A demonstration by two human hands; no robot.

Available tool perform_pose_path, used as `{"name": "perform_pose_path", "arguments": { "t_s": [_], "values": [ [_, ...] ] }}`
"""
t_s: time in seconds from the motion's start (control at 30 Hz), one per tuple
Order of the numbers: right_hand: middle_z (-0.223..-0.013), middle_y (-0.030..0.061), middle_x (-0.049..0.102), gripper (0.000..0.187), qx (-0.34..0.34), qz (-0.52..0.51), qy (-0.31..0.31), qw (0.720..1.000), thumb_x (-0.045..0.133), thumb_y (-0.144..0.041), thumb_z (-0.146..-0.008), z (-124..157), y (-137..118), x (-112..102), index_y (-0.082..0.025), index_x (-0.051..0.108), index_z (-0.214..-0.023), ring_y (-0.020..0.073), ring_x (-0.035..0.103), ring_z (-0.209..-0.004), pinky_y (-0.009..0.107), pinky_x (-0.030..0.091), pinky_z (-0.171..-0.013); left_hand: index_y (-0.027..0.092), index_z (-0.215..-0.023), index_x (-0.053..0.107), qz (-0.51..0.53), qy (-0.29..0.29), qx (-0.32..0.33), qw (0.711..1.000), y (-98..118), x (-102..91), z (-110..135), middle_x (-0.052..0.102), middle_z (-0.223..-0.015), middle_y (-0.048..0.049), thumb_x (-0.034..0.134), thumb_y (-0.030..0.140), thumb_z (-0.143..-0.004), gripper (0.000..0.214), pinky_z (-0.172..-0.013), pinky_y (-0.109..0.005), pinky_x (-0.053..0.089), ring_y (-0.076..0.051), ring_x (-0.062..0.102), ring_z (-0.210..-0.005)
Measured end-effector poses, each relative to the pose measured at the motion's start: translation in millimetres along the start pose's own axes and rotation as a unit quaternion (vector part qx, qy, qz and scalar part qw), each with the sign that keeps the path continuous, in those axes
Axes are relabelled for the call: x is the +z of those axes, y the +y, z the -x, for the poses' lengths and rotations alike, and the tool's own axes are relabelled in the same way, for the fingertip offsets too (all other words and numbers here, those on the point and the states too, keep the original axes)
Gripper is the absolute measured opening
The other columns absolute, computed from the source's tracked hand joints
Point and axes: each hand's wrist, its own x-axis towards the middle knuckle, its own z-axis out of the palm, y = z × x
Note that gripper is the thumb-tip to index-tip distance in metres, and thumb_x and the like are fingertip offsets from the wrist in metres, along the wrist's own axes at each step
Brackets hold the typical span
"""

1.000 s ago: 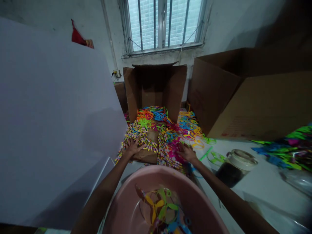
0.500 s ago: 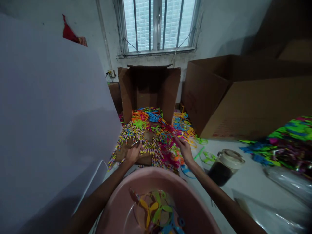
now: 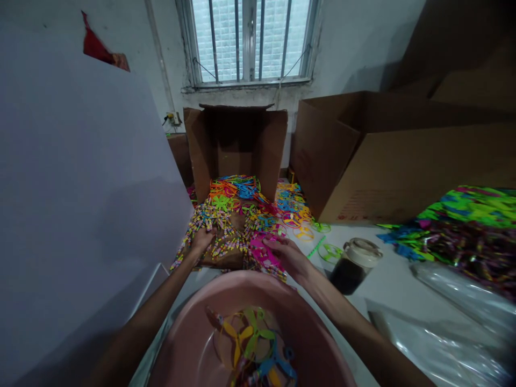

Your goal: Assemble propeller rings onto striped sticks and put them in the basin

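My left hand (image 3: 203, 239) is closed over a spread of small striped pieces (image 3: 228, 247) in pink, yellow and white. Whatever lies between its fingers is too small to make out. To the right, my right hand (image 3: 285, 255) pinches a bright pink plastic propeller (image 3: 264, 251) with a ring. Other coloured propellers (image 3: 296, 217) lie loosely behind that hand. A pink basin (image 3: 181, 328) stands in front of me, holding yellow, green and blue propellers (image 3: 252, 338) and some small pieces.
Behind the pieces, a cardboard box (image 3: 197, 156) lies open toward me, with thin coloured sticks (image 3: 242, 187) spilling out. A larger carton (image 3: 387, 172) stands right. Nearby are a dark jar (image 3: 355, 266), clear plastic bags (image 3: 439, 338) and a colourful heap (image 3: 463, 236). A white panel (image 3: 92, 177) borders the left.
My right hand has come down and toward the middle, with a pink propeller now at its fingers. My left hand has shifted slightly left among the striped pieces. The whole view has swung slightly right.
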Motion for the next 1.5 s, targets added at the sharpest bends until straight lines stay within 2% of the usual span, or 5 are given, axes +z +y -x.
{"name": "perform_pose_path", "arguments": {
  "t_s": [0.23, 0.43, 0.67, 1.03, 1.5],
  "values": [
    [-0.078, 0.0001, 0.073, 0.034, -0.01, 0.015, -0.011, 1.0, 0.089, -0.035, -0.068, 34, -6, 21, -0.02, 0.068, -0.09, 0.0149, 0.067, -0.066, 0.026, 0.053, -0.064, 0.013, -0.108, 0.065, 0.157, -0.06, 0.037, 0.985, 43, -17.7, 39, 0.069, -0.096, -0.005, 0.056, 0.042, -0.1, 0.032, -0.07, -0.032, 0.057, -0.015, 0.066, -0.078],
    [-0.07, -0.0022, 0.069, 0.029, -0.024, 0.089, -0.047, 0.995, 0.092, -0.031, -0.064, 63, -15, 32, -0.02, 0.067, -0.074, 0.0134, 0.063, -0.063, 0.026, 0.048, -0.066, 0.021, -0.113, 0.066, 0.265, -0.167, 0.116, 0.943, 82, -44.8, 129, 0.065, -0.071, 0.0004, 0.061, 0.056, -0.091, 0.041, -0.045, -0.022, 0.033, -0.012, 0.052, -0.054],
    [-0.066, -0.0046, 0.067, 0.029, 0.01, 0.145, -0.14, 0.98, 0.09, -0.034, -0.067, 96, -28, 35, -0.02, 0.065, -0.07, 0.01, 0.061, -0.056, 0.023, 0.044, -0.055, 0.019, -0.099, 0.074, 0.264, -0.217, 0.218, 0.914, 92, -74.5, 214, 0.073, -0.101, -0.0046, 0.069, 0.038, -0.089, 0.022, -0.079, -0.026, 0.049, -0.016, 0.065, -0.091],
    [-0.077, 0.0035, 0.076, 0.03, -0.018, 0.284, -0.222, 0.933, 0.079, -0.047, -0.08, 131, -38, 38, -0.018, 0.074, -0.083, 0.015, 0.067, -0.066, 0.025, 0.047, -0.06, 0.018, -0.091, 0.071, 0.16, -0.319, 0.216, 0.909, 96, -102.6, 244, 0.068, -0.08, 0.0, 0.067, 0.037, -0.091, 0.019, -0.068, -0.024, 0.049, -0.015, 0.062, -0.076],
    [-0.066, -0.0021, 0.07, 0.017, 0.059, 0.265, -0.324, 0.906, 0.079, -0.034, -0.082, 148, -35, 39, -0.018, 0.072, -0.078, 0.0084, 0.057, -0.054, 0.018, 0.033, -0.045, 0.024, -0.112, 0.062, -0.011, -0.297, 0.457, 0.839, 84, -123.8, 272, 0.07, -0.105, -0.0031, 0.062, 0.011, -0.093, 0.023, -0.09, -0.026, 0.048, -0.018, 0.066, -0.102]
  ]
}}
